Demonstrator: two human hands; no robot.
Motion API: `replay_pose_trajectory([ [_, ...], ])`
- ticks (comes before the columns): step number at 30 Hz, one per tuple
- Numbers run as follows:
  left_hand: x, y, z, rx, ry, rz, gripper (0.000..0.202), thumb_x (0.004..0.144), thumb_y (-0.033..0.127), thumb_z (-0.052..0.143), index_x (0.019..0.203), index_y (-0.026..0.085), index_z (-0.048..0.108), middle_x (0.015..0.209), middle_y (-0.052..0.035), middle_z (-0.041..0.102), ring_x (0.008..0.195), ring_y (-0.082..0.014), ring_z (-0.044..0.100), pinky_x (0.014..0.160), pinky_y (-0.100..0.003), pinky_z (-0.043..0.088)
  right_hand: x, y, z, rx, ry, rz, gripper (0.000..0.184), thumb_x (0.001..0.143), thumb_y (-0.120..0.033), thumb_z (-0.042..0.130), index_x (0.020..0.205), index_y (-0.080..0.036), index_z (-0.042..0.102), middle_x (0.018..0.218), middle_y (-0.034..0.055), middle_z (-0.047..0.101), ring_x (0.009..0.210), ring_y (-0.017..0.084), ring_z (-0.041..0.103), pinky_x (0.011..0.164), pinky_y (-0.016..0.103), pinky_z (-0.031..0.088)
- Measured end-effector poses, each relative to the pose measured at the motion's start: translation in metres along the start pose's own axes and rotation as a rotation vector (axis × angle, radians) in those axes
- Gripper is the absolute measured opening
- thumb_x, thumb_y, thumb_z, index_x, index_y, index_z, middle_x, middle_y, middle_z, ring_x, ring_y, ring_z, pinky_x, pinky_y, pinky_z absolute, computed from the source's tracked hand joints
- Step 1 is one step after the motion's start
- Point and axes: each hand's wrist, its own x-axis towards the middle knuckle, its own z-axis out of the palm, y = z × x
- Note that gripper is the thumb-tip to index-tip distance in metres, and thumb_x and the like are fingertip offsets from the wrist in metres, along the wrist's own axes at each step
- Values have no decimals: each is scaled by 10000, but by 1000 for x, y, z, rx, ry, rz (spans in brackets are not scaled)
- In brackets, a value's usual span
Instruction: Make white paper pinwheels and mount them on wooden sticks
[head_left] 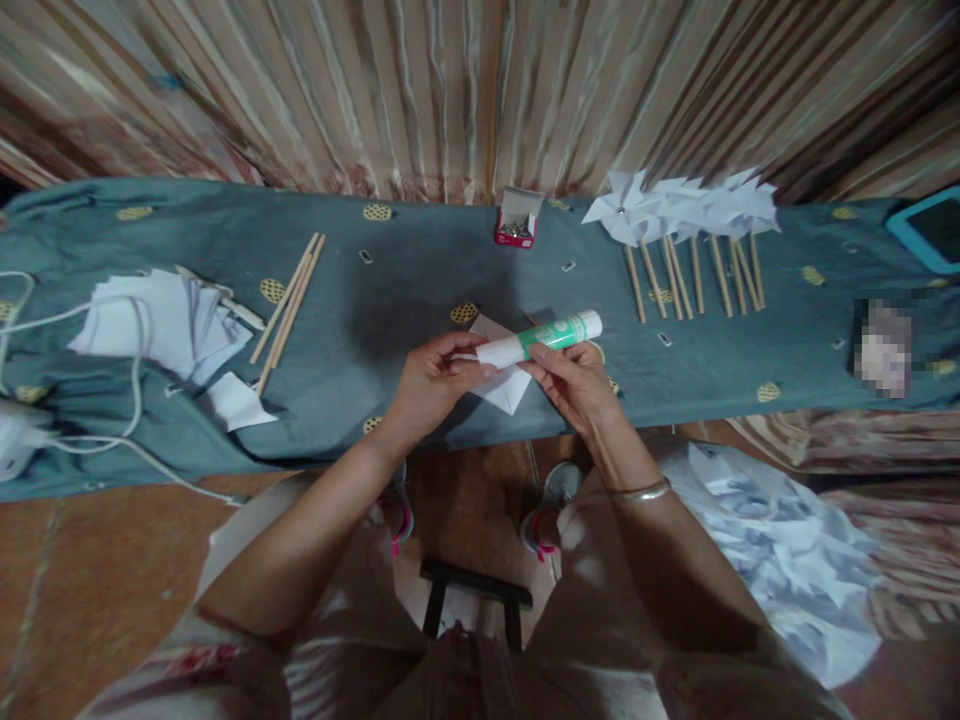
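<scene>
Both hands hold a green and white glue stick (559, 335) tilted over the middle of the cloth-covered bench. At its white left end my left hand (436, 382) pinches with thumb and fingers. My right hand (579, 382) grips the green body from below, thumb on top. Beneath them lies a white paper piece (512, 392) with crease or cut lines, partly hidden by the stick and hands. Whether the white left end is a cap or part of the tube, I cannot tell.
Left are wooden sticks (292, 300), fanned white papers (154, 325) and a cable with a white plug (22, 440). A small box of metal pins (516, 228) is at the back. Finished paper pinwheels (682, 210) lie right; a bag of white paper pinwheels (787, 560) is below.
</scene>
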Motion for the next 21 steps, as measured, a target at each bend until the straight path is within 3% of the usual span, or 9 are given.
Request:
replay_pose_trajectory([
  [8, 1, -2, 0, 31, 35, 101, 402, 573, 331, 883, 877, 150, 692, 812, -20, 745, 741, -159, 697, 724, -280, 568, -1, 6, 8, -15, 0, 35, 331, 517, -382, 928, 674, -192, 708, 679, -21, 727, 589, 111, 656, 668, 270, 598],
  [21, -3, 1, -4, 71, 75, 102, 377, 562, 323, 876, 865, 155, 728, 792, -34, 759, 703, -164, 698, 693, -290, 572, -4, 11, 18, 12, -12, 42, 352, 501, -402, 932, 670, -199, 699, 656, -22, 722, 594, 136, 657, 688, 309, 610],
])
